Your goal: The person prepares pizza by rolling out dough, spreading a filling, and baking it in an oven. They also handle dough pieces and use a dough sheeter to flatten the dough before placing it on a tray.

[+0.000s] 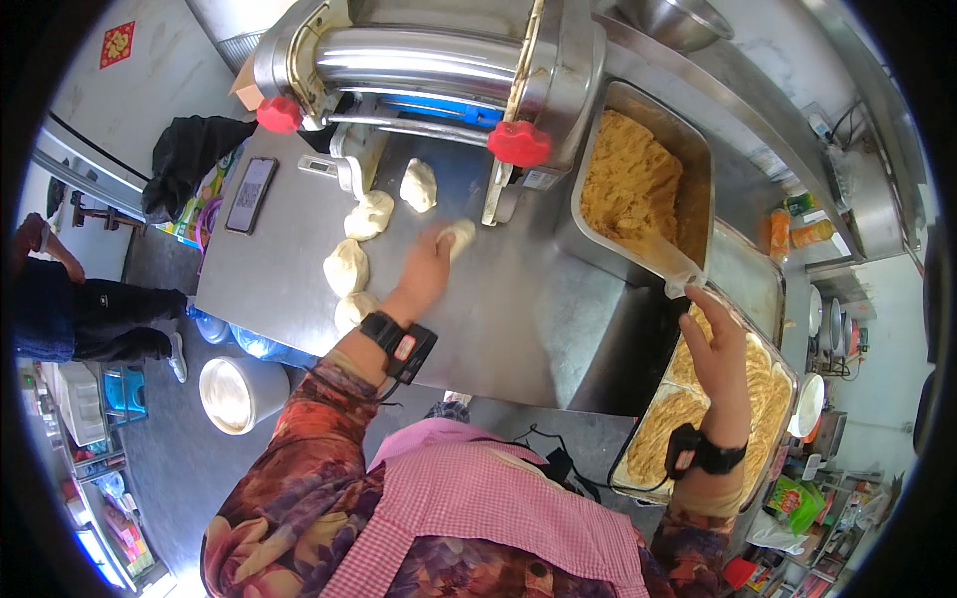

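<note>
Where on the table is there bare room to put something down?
The widest patch lies between the left hand and the deep tub, reaching the front edge. A narrower one lies between the phone and the dough pieces. The roller machine and tub crowd the far side.

Steel tabletop (498, 319) carries a phone (251, 195) lying flat near the left edge, four pale dough lumps (346, 267) in a loose row to its right, a roller machine (419, 58) at the far side, metal tub (606, 244) toward the right.
</note>
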`<state>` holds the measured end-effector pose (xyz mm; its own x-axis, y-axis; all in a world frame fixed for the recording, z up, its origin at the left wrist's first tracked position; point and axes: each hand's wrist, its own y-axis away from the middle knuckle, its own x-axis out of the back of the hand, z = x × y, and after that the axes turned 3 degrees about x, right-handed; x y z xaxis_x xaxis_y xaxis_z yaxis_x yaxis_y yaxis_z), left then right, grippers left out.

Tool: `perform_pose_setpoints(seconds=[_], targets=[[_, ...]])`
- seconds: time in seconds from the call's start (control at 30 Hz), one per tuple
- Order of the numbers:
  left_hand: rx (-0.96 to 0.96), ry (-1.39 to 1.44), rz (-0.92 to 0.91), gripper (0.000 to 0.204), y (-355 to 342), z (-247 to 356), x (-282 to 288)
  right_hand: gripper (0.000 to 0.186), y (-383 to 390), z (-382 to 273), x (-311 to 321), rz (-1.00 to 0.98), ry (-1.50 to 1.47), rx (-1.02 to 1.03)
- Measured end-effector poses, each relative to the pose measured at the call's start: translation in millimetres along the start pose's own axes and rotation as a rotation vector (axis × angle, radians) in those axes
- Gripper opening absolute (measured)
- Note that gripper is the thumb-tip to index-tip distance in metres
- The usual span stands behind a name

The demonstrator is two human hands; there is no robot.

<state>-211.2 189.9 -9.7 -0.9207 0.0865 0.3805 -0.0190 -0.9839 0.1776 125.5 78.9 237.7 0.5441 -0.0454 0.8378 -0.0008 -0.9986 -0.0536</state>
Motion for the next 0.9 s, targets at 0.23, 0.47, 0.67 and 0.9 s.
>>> perform_pose_setpoints(seconds=[0.23, 0.47, 0.67, 0.9], targets=[[-0.361, -0.508, 0.225, 0.046, -29, 19, 0, 0.034, 66, 4, 13, 0.19, -0.127, -0.037], [0.227, -0.626, 0.504, 0.042, -12, -19, 78, 0.035, 114, 11, 34, 0.277, -0.151, -0.13], [-0.355, -0.29, 0.108, 0.052, -16, -41, 111, 0.031, 152, 8, 29, 0.304, -0.045, -0.09], [0.182, -0.868, 0.079, 0.06, 59, -45, 109, 0.029, 216, 7, 33, 0.438, -0.176, -0.162]])
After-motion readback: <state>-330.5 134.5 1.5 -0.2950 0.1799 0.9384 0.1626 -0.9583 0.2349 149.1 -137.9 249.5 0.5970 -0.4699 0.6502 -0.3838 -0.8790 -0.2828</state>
